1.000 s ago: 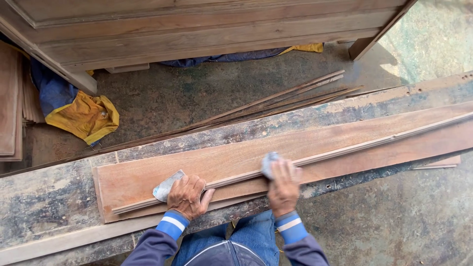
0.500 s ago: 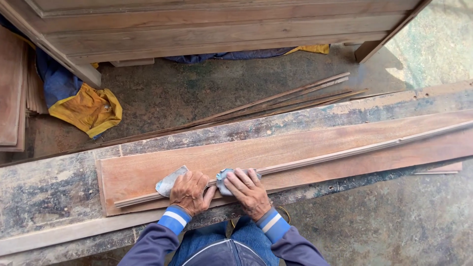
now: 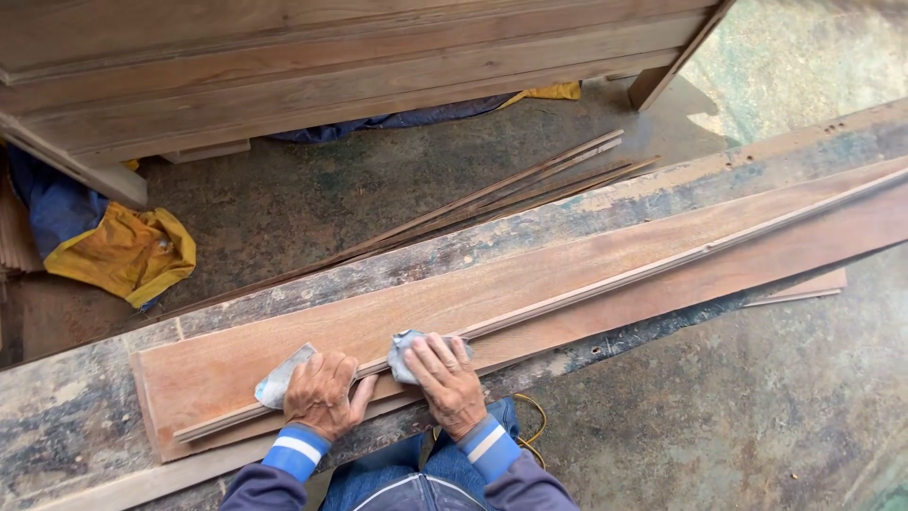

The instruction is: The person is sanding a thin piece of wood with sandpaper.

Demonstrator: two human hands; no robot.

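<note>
A long thin wooden strip point(image 3: 605, 281) lies along a reddish-brown plank point(image 3: 530, 274) on a worn workbench point(image 3: 66, 397). My left hand point(image 3: 320, 396) presses down on the strip near its left end, with a pale grey piece of sandpaper point(image 3: 276, 380) under its fingers. My right hand point(image 3: 443, 380) sits just to the right of it, pressing a folded grey sandpaper piece point(image 3: 405, 348) onto the strip. The two hands are nearly touching. Blue cuffs with a white stripe cover both wrists.
Several thin wooden slats point(image 3: 492, 199) lie on the concrete floor beyond the bench. A large wooden furniture piece point(image 3: 331, 66) stands at the top. A yellow and blue cloth point(image 3: 113, 251) lies at the left. A yellow cord point(image 3: 534, 426) shows by my knee.
My right hand has slid left along the strip with its sandpaper, from far right of the left hand to right beside it. The left hand has kept its hold.
</note>
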